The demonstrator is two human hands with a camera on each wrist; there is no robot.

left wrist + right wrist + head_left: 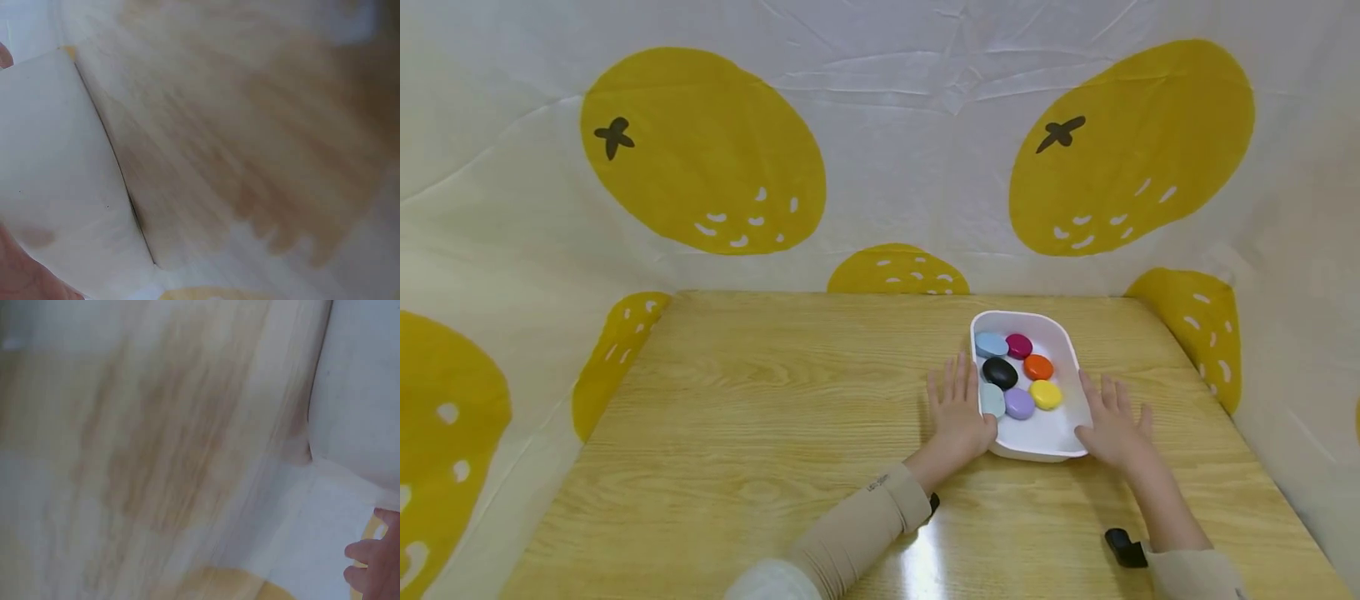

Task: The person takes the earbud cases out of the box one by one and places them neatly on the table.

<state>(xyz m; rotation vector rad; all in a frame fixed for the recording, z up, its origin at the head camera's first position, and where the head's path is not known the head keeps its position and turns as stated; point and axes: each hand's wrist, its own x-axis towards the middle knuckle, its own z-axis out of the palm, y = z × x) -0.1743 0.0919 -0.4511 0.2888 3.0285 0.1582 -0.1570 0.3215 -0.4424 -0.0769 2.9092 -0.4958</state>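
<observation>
A white tray (1052,437) sits on the table, right of the middle in the head view. Several smooth, rounded, pebble-like pieces lie inside, among them black (1000,372), orange (1038,367), yellow (1046,394), and lavender (1019,403) ones. My left hand (958,417) touches the tray's left side with fingers straight and thumb at the rim. Against its right side rests my right hand (1116,425), fingers spread, thumb by the near corner. Both wrist views show the tray's outer wall (62,162) close up; fingers (369,559) appear at the lower right in the right wrist view.
The wood-grain table (737,400) is bordered by a white cloth (917,167) printed with large yellow fruit shapes. Black strap ends (1125,548) hang near both wrists. The tray stands near the table's right side.
</observation>
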